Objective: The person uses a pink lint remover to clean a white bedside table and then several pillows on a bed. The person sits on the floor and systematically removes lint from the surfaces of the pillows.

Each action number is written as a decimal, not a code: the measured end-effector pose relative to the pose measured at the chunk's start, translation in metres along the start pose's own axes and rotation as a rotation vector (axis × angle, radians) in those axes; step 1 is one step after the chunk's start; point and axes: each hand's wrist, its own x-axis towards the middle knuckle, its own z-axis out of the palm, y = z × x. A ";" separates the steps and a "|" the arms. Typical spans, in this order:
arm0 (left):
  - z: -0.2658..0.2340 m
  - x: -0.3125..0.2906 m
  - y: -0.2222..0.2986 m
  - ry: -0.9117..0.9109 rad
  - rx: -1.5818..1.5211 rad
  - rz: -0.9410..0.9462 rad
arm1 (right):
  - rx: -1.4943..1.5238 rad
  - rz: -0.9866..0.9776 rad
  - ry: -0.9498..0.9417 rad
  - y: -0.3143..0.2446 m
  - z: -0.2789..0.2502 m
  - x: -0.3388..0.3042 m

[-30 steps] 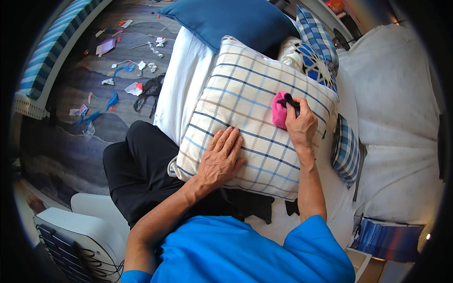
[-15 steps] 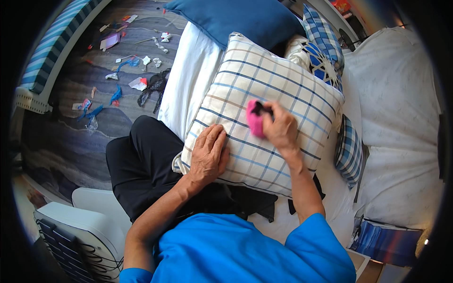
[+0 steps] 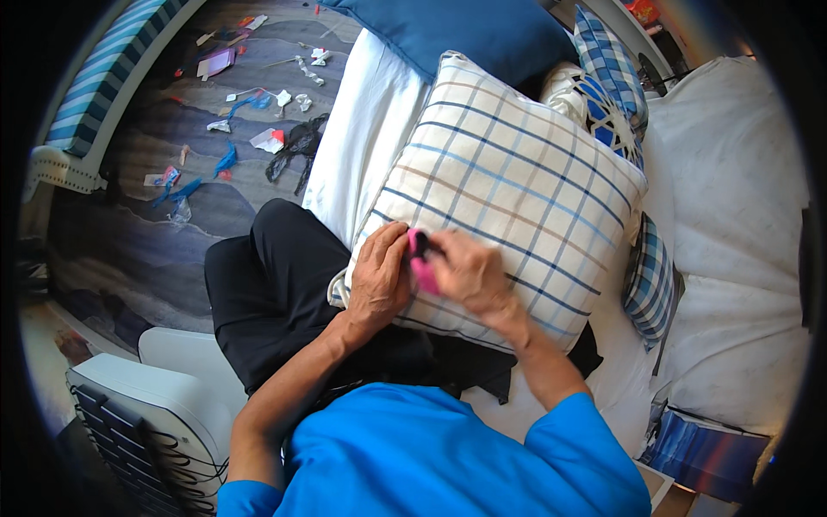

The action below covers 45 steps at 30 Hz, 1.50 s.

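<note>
A cream pillow [image 3: 534,181] with dark blue, light blue and brown check lines lies across my lap and the white bedding. Flat on its near left part rests my left hand [image 3: 379,274], fingers stretched out and close together. My right hand [image 3: 474,269] is closed around a small pink and black hand-held tool [image 3: 423,269], held against the pillow's face right beside my left fingers. Motion blur and my fingers hide the tool's exact kind.
A plain blue pillow [image 3: 469,39] and blue checked cushions [image 3: 650,280] lie around the bed. Scraps and plastic bits, including a black bag [image 3: 301,146], litter the dark patterned floor at left. A white appliance [image 3: 146,401] stands at lower left.
My right hand has swept the pink and black tool left and toward me, up to my left hand. My left hand keeps its place on the pillow; the whole view has shifted slightly.
</note>
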 end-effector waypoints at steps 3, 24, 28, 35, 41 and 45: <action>-0.002 0.000 0.001 0.038 0.032 -0.010 | -0.085 0.158 0.222 0.025 -0.027 0.036; -0.015 0.002 -0.004 0.192 -0.100 -0.149 | 0.003 -0.052 -0.175 -0.019 -0.015 -0.030; -0.017 0.005 0.013 0.012 0.007 0.067 | -0.060 0.107 0.065 0.021 -0.067 -0.049; 0.001 0.003 0.035 -0.360 0.057 0.249 | -0.162 0.425 0.431 0.037 -0.062 -0.076; 0.003 0.003 0.031 -0.514 0.164 0.255 | 0.039 0.200 0.205 -0.021 0.017 -0.097; 0.008 -0.001 0.024 -0.447 0.270 0.334 | 0.061 0.164 0.286 -0.015 0.016 -0.113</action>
